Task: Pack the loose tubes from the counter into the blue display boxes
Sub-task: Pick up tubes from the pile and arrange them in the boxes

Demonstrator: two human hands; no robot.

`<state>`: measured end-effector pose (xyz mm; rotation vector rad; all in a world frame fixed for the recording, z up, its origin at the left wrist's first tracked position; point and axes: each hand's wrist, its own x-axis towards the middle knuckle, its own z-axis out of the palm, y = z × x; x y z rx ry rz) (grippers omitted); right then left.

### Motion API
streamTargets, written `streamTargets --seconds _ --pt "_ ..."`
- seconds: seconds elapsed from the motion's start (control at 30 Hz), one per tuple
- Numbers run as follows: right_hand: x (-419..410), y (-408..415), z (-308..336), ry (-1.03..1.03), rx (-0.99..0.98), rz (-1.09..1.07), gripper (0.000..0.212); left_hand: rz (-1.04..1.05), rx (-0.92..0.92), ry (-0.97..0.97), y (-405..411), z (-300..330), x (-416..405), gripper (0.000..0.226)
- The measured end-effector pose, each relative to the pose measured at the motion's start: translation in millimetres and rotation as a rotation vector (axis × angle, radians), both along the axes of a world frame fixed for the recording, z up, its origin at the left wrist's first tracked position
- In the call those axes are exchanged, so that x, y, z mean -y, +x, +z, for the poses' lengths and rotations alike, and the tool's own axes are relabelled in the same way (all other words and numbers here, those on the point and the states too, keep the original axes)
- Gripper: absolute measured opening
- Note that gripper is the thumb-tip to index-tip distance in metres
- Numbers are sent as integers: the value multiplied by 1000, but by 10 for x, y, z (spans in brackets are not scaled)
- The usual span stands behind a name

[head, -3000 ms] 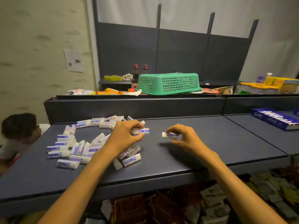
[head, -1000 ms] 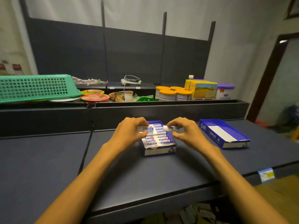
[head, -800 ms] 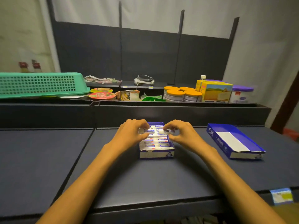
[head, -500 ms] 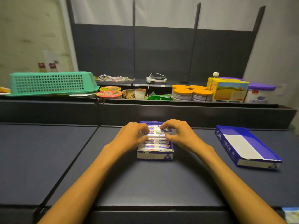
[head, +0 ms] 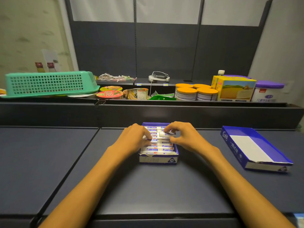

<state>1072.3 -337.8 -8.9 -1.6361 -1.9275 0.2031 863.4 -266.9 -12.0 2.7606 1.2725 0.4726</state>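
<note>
1. Presently, head view: blue display box (head: 158, 159) sits at counter (head: 65, 162) centre, rows of tubes (head: 156, 148) packed inside.
2. Left hand (head: 134, 139), at box's 9 o'clock, fingers curled down onto tubes; exact grip can't be told.
3. Right hand (head: 185, 136), at 3 o'clock, pinches one tube (head: 167, 133) just above the rows.
4. Second blue box (head: 254, 148), w/ white insert, lies well apart at 3 o'clock.
5. Green basket (head: 49, 83) upturned on ledge, 10 o'clock.

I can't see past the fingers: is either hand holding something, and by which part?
The right hand pinches a white tube at its right end, over the blue display box. The left hand rests on the packed tubes; any grip there cannot be told.
</note>
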Motion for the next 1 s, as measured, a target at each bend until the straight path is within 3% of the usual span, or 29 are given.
streamTargets --seconds 0.57,1.0 --pt "-62 -108 45 -158 190 -13 30 -66 2 -17 -54 36 -8 31" --pt "-86 -88 49 -193 161 -2 34 -79 41 -88 -30 47 -68 26"
